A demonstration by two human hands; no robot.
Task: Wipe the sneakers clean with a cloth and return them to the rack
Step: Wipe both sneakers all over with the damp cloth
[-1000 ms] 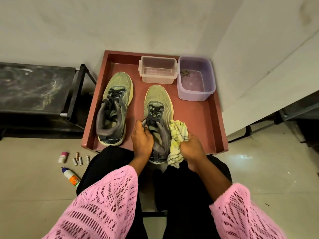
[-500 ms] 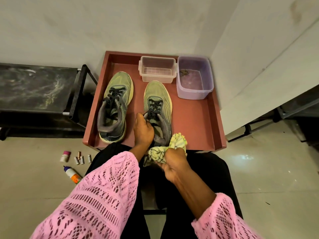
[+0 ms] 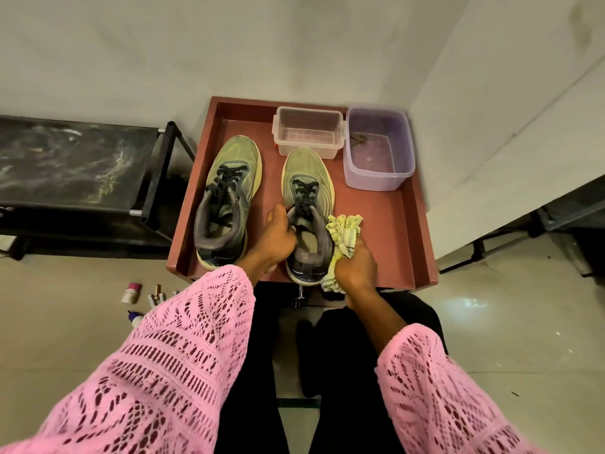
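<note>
We judge that we are in the middle of the wiping step, and nothing has gone back to the rack (image 3: pixel 75 165) yet: both sneakers are on the red tray (image 3: pixel 376 224), and the dark rack to the left of the tray carries no shoe on the shelf that we see. Our left hand (image 3: pixel 273 239) grasps the right sneaker (image 3: pixel 307 191) at its collar, with the thumb by the laces and the fingers curled over the edge of the opening. Our right hand (image 3: pixel 355 268) is clenched round the bunched yellow-white cloth (image 3: pixel 343 231) and holds it against the outer side of the heel. The left sneaker (image 3: pixel 229 191) lies just beside it, untouched, toe pointing to the wall. Both are olive-green on the upper, with grey lining, black laces and pale yellowish soles; the fabric looks dull and a little worn. We cannot tell from here whether either one is already clean. What is left, as we judge it: to finish this shoe, possibly to wipe the other, then to put both on the rack.
</note>
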